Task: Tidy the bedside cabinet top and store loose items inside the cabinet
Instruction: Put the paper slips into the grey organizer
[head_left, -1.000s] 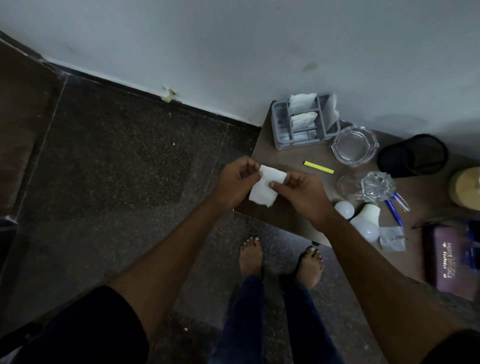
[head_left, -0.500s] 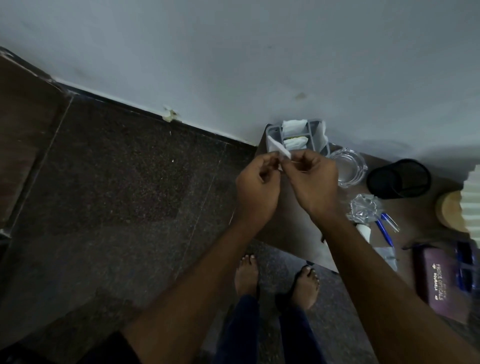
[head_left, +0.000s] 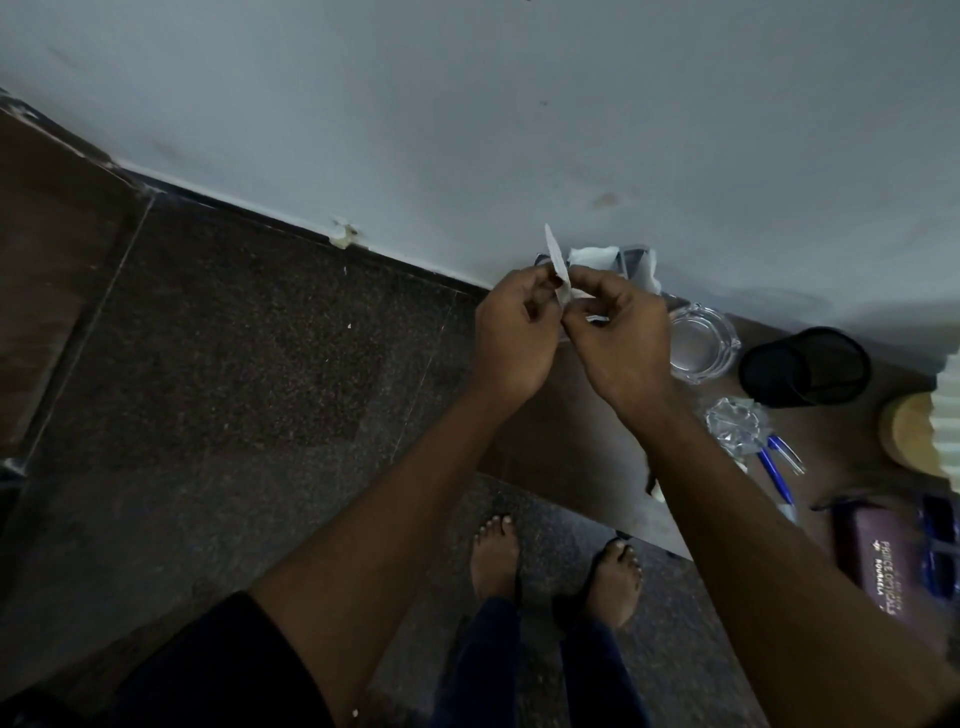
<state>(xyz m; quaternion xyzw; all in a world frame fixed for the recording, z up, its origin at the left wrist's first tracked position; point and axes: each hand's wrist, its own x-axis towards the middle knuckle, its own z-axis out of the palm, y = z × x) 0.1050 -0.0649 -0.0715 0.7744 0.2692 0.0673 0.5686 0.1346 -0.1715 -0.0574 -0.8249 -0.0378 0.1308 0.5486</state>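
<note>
A folded white tissue (head_left: 558, 262) stands upright, pinched between my left hand (head_left: 511, 332) and my right hand (head_left: 621, 338). Both hands hover over the far left corner of the brown cabinet top (head_left: 561, 441), right in front of the grey organiser (head_left: 631, 257). My hands hide most of the organiser; white tissues (head_left: 592, 255) poke out of it against the wall.
Right of my hands on the top lie a glass ashtray (head_left: 701, 343), a black mesh cup (head_left: 805, 366) on its side, crumpled foil (head_left: 737, 426), blue pens (head_left: 774, 465), a purple spectacle case (head_left: 878, 561) and a tan round lid (head_left: 909, 431). My bare feet (head_left: 493, 556) stand on the dark floor below.
Both hands carried the tissue from the near left part of the top toward the organiser at the wall and folded it narrow; it now stands upright between the fingertips.
</note>
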